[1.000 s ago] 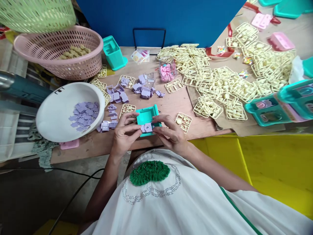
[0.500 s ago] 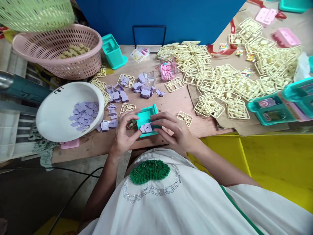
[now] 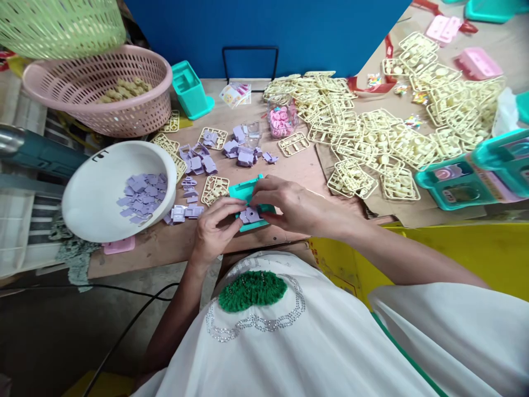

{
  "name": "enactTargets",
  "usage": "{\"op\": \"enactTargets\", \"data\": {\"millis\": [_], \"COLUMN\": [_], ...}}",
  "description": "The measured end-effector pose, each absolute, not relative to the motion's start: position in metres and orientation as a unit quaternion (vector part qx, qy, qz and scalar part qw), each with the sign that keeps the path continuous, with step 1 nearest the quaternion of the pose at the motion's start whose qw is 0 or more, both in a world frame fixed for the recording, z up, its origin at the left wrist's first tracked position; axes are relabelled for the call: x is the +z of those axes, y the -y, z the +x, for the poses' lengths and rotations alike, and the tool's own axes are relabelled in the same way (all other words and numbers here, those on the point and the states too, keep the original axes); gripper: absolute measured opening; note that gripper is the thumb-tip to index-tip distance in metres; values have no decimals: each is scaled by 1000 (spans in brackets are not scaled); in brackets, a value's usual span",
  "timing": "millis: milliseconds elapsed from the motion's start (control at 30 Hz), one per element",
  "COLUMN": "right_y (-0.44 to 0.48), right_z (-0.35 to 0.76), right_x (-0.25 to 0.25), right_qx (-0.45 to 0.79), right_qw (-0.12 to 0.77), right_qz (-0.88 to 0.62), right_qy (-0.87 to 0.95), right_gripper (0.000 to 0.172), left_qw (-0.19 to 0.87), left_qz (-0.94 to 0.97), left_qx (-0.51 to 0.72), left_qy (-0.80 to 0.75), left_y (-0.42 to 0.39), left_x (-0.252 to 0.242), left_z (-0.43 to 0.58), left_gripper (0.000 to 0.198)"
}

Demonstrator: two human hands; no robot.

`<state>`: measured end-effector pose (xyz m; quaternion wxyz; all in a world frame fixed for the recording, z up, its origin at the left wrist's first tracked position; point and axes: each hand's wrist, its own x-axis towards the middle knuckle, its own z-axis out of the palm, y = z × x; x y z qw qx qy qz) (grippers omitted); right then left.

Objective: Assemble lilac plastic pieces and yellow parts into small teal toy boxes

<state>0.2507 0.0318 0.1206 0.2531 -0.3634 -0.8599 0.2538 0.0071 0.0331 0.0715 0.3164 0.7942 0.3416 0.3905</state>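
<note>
A small teal plastic box (image 3: pixel 243 191), its hollow side up, sits between my hands at the table's front edge. Inside its near end lies a lilac plastic piece (image 3: pixel 250 215) with a small dark hole. My left hand (image 3: pixel 217 227) is closed on the box's left side, thumb against the lilac piece. From the right, my right hand (image 3: pixel 285 205) curls over the box, fingertips bent down inside beside the lilac piece and thumb at the right wall. Its fingertips are partly hidden. Loose lilac parts (image 3: pixel 198 160) and a cream sprue frame (image 3: pixel 215 190) lie left of the box.
A white bowl (image 3: pixel 93 190) of lilac pieces stands at left, below a pink basket (image 3: pixel 99 110). Cream sprue frames (image 3: pixel 355 132) are heaped at right. A clear tub of pink parts (image 3: pixel 282 118) stands at the back, before a blue panel (image 3: pixel 268 33). Finished-looking teal cases (image 3: pixel 454 184) lie far right.
My right hand has moved from the box's right side to over it, fingers now bent down inside. My left fingers have closed in further over the left wall.
</note>
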Motion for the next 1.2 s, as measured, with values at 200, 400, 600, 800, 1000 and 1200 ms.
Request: {"op": "enactTargets", "data": {"millis": [200,400,600,800,1000,1200], "right_y": [-36,-30,-30,-29,-11,-14], "right_z": [254,254,254,252,243,242], "right_x": [120,117,109,107,92,83], "right_qx": [281,263,263,248,178,236], "right_qw": [253,269,294,304,384,402], "right_qz": [-351,-342,-336,-343,-397,-397], "right_qy": [857,861,855,854,814,790], "right_gripper": [12,13,14,12,17,14], "left_qw": [318,311,286,337,323,314], "left_qz": [799,828,811,771,698,672], "left_qx": [391,362,410,428,484,517], "left_qy": [-329,-293,-303,-330,-418,-428], "left_y": [-34,-44,-38,-33,-14,-6], "left_x": [73,74,68,68,64,54], "left_z": [6,5,11,12,19,21], "left_gripper": [18,19,7,9,13,8]}}
